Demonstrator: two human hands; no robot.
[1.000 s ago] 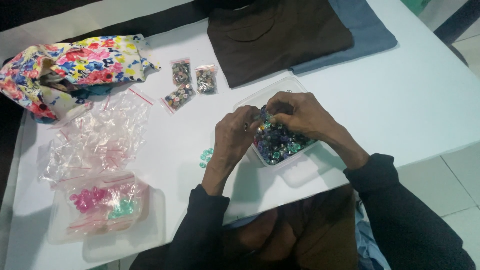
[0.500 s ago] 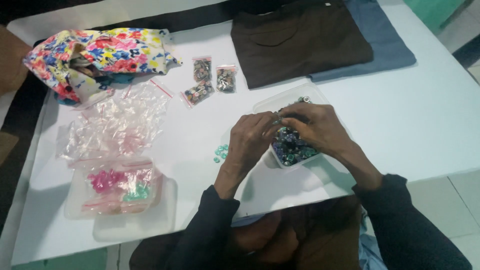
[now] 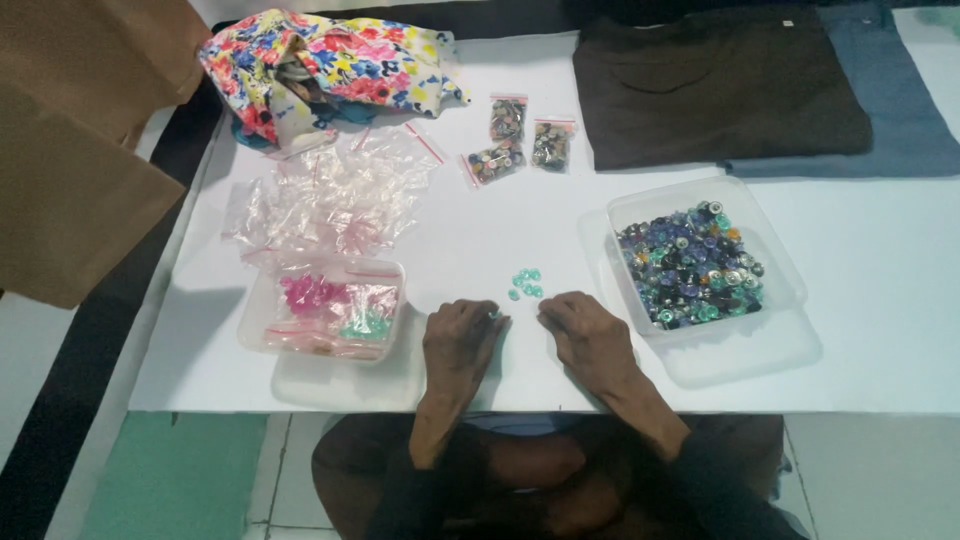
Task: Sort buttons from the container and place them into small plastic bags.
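Both hands rest on the white table (image 3: 470, 230) near its front edge. My left hand (image 3: 458, 340) lies palm down with curled fingers, and a small teal button shows at its fingertips. My right hand (image 3: 590, 335) lies beside it, fingers bent, nothing visible in it. Just beyond the fingertips sits a small cluster of teal buttons (image 3: 526, 283). To the right stands a clear plastic tub (image 3: 790, 270) filled with mixed blue, green and silver buttons (image 3: 690, 268).
A second clear tub (image 3: 262, 325) at the left holds small bags of pink and teal buttons. A heap of empty clear zip bags (image 3: 330, 195), three filled small bags (image 3: 515, 145), a floral cloth (image 3: 330, 65), a brown shirt (image 3: 715, 85) and blue cloth (image 3: 905, 90) lie farther back.
Both hands have left the tub of mixed buttons and come down and left to the table's front edge, beside the teal buttons. The view has shifted too.
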